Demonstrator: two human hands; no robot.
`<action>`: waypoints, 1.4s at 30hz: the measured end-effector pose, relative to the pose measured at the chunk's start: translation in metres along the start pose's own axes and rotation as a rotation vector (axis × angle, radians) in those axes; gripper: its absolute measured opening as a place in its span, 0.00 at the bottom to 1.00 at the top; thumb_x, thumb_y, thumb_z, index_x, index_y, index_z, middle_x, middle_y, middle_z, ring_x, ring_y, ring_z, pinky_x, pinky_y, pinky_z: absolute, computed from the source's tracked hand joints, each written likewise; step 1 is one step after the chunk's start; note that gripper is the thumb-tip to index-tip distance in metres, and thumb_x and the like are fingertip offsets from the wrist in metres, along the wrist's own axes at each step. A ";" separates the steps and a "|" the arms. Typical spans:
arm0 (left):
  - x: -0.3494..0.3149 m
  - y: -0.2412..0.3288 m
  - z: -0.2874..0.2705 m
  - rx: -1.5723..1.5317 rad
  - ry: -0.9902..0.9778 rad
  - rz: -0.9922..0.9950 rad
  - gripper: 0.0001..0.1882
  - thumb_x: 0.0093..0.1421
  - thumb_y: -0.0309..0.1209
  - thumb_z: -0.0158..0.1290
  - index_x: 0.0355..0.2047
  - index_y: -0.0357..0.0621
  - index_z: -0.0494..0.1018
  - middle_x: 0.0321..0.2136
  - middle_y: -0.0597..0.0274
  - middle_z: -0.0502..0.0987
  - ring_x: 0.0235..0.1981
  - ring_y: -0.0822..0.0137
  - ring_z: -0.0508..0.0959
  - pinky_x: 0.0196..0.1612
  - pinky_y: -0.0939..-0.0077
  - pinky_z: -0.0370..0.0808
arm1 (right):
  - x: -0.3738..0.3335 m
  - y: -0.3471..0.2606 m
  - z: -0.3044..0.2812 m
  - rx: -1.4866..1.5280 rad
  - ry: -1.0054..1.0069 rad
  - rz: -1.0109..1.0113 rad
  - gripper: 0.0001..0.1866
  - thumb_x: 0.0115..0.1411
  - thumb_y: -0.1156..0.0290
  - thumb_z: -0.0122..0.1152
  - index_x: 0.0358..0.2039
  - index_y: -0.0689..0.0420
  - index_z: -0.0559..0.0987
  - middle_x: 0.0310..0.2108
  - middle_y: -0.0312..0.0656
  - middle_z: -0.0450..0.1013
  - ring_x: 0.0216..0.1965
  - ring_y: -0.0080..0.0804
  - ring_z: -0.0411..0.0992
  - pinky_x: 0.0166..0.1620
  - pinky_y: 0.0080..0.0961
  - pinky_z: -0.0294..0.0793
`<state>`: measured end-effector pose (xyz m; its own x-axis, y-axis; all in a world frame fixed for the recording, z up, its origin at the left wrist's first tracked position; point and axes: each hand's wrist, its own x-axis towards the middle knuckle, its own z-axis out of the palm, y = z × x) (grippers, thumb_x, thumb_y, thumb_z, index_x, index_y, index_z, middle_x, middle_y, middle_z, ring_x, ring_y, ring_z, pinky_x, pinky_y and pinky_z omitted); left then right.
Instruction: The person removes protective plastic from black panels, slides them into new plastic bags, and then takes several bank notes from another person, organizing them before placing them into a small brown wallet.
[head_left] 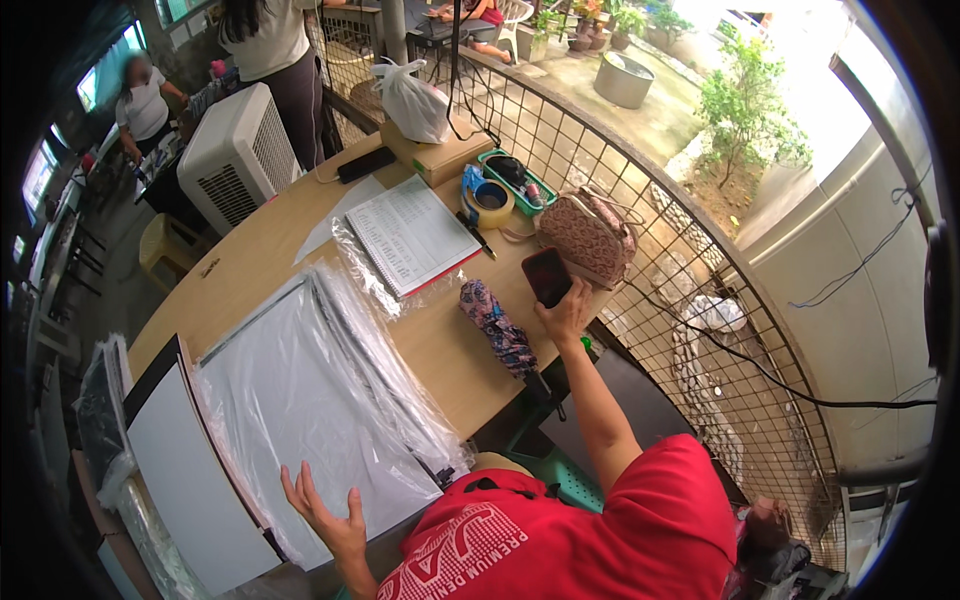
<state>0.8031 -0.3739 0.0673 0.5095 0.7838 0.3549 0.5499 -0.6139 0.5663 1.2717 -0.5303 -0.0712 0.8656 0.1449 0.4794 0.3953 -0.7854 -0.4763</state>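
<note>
Item 1: right hand (566, 312), reaching forward over the far edge of the round wooden table (440, 345), fingers wrapped around a dark phone (546, 276) with a reddish screen glare. The phone sits raised off the tabletop, just beside a patterned pink pouch (590, 238) and near a folded floral umbrella (500, 332).

Item 2: left hand (325, 512), empty, fingers spread wide, palm hovering over the near edge of a large clear plastic sleeve (320, 400) that covers flat white sheets. Whether the palm touches the plastic cannot be told.

Item 3: 1 dark-edged white board (190, 470), left of the sleeve, at the table's near-left rim.

Item 4: 1 spiral notebook (412, 235) with a pen (477, 237), 1 tape roll (489, 200), 1 cardboard box (440, 155) under a white plastic bag (412, 100), all on the far side.

Handling note: judged best to keep the phone gripped firmly and lift it straight up, clear of the pouch and the table's railing-side edge, while the spread hand lies flat to steady the slippery sleeve.
</note>
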 end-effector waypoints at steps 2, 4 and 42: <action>0.001 0.002 0.000 0.000 0.002 -0.003 0.39 0.56 0.47 0.56 0.63 0.40 0.59 0.64 0.42 0.49 0.58 0.42 0.63 0.57 0.48 0.63 | 0.002 0.002 0.000 -0.003 0.001 0.007 0.45 0.33 0.63 0.75 0.52 0.60 0.64 0.48 0.50 0.62 0.52 0.50 0.62 0.55 0.41 0.64; 0.001 0.002 0.000 0.003 0.003 -0.007 0.39 0.56 0.47 0.56 0.63 0.40 0.59 0.65 0.42 0.49 0.58 0.42 0.63 0.57 0.48 0.63 | 0.004 0.003 0.001 -0.009 0.001 0.015 0.44 0.34 0.63 0.75 0.52 0.60 0.64 0.48 0.50 0.62 0.51 0.50 0.63 0.54 0.42 0.65; -0.192 -0.458 -0.343 0.510 -0.140 -0.499 0.33 0.57 0.55 0.53 0.62 0.68 0.63 0.69 0.65 0.49 0.69 0.48 0.47 0.60 0.24 0.42 | -0.541 -0.525 -0.131 0.344 -1.061 -1.195 0.34 0.52 0.43 0.63 0.56 0.46 0.73 0.64 0.48 0.57 0.65 0.53 0.53 0.61 0.64 0.51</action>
<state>0.2266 -0.2113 -0.0048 0.1786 0.9835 0.0270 0.9616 -0.1803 0.2070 0.5559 -0.2750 0.0162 -0.2113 0.9761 0.0518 0.8772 0.2127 -0.4304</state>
